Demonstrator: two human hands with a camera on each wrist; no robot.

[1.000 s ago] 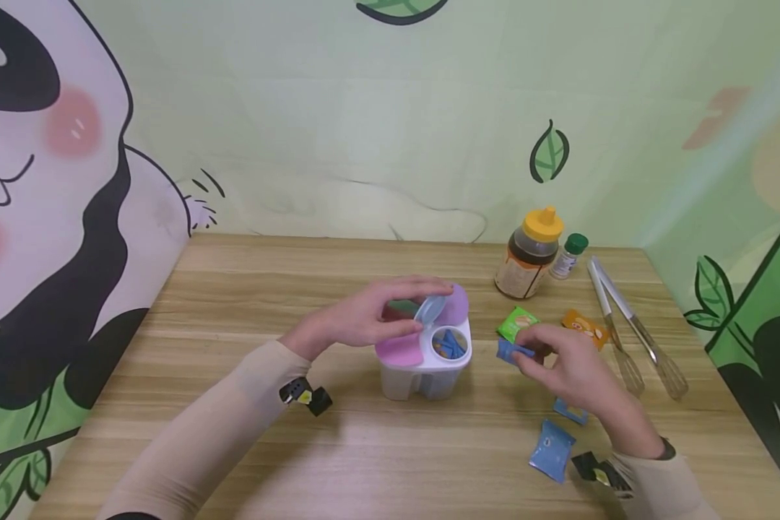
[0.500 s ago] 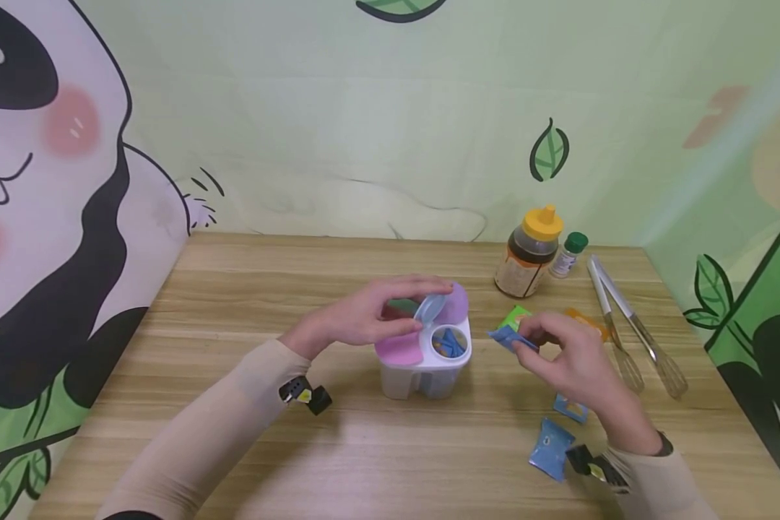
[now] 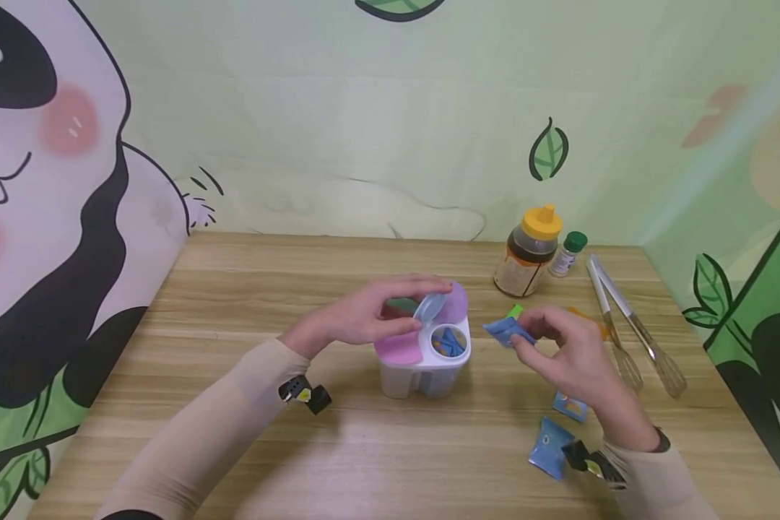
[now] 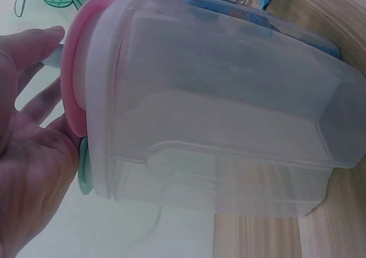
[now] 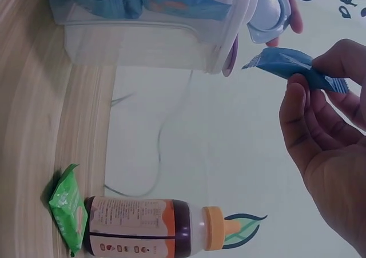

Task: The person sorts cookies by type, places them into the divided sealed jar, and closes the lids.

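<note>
A clear plastic storage box with a white top and pink, purple and green lids stands mid-table. My left hand reaches over it and holds its light-blue flip lid upright between thumb and fingers. Through the uncovered round hole, blue packets show inside. To the right of the box, my right hand pinches a blue snack packet above the table. In the right wrist view this packet is gripped near one crimped end, its other end pointing toward the lid.
Two blue packets lie under the right forearm. A green packet and an orange one are partly hidden behind the right hand. Further back stand a yellow-capped bottle and a green-capped jar; metal tongs lie far right.
My right hand has shifted slightly left and up with the blue packet, which now covers more of the green packet. The left hand and the lid have stayed in place.
</note>
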